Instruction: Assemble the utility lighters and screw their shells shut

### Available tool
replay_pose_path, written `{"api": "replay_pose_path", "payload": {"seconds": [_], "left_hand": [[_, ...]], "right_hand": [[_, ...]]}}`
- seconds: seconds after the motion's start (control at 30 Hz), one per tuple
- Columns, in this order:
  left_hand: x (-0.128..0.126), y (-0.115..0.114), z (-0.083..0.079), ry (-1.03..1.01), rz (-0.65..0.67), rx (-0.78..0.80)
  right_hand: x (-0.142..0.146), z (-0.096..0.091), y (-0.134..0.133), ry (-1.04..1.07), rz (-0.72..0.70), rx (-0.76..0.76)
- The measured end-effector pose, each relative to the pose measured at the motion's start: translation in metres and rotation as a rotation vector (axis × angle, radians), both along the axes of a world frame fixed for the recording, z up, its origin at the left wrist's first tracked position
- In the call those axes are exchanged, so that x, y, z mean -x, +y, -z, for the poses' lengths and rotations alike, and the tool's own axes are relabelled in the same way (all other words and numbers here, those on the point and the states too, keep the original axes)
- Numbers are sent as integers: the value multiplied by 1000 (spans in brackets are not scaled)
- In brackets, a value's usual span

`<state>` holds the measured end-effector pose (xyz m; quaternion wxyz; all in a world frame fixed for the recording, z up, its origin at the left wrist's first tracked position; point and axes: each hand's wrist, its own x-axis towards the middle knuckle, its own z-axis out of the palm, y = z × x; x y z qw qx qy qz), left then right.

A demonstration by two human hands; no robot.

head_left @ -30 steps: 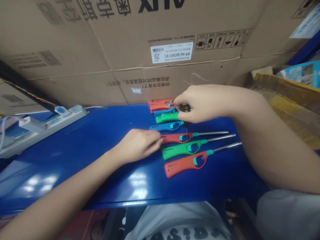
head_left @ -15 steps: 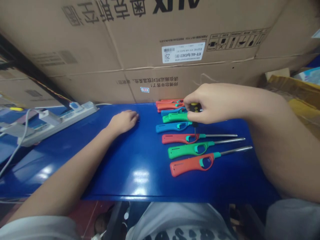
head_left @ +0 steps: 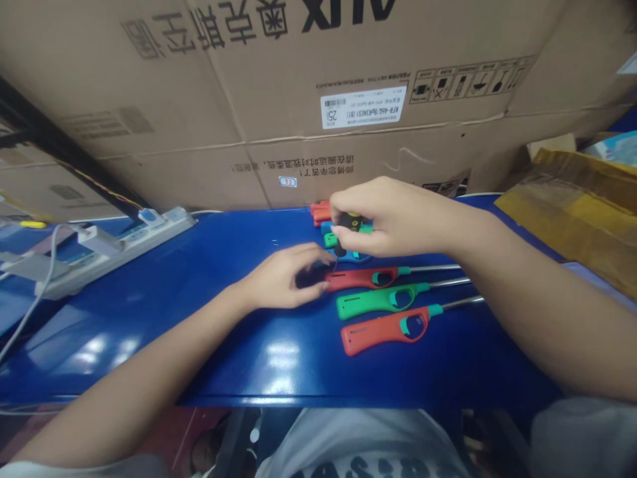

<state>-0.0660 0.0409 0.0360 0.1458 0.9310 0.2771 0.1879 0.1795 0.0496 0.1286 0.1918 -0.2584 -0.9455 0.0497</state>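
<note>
Long-nosed lighters lie side by side on a blue table (head_left: 209, 332). My right hand (head_left: 383, 216) is closed round a small screwdriver (head_left: 347, 226) with a black and yellow handle, its tip pointing down at the butt end of a red lighter (head_left: 365, 277). My left hand (head_left: 283, 279) rests on the table with its fingers curled at that same end of the red lighter, touching it. In front of it lie a green lighter (head_left: 383, 300) and another red lighter (head_left: 385, 328). Behind my right hand are more blue, green and red lighters (head_left: 321, 211), partly hidden.
A big cardboard box (head_left: 298, 99) with a white label stands along the back of the table. A white power strip (head_left: 109, 242) with plugs and a cable lies at the left. Yellow-brown packaging (head_left: 572, 199) sits at the right.
My left hand came back from the far left of the table to the red lighter's butt end. My right hand shifted left with the screwdriver, from the trigger towards that end.
</note>
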Motion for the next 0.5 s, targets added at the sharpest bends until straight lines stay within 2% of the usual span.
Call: {"api": "replay_pose_path", "payload": {"seconds": [0.2,0.5], "left_hand": [[-11,-6,15,-34,27,59],[-12,-4,18,-124,17,94]], "right_hand": [[2,0,-3,27,-38,21],[4,1,-5,-17,-57,11]]}}
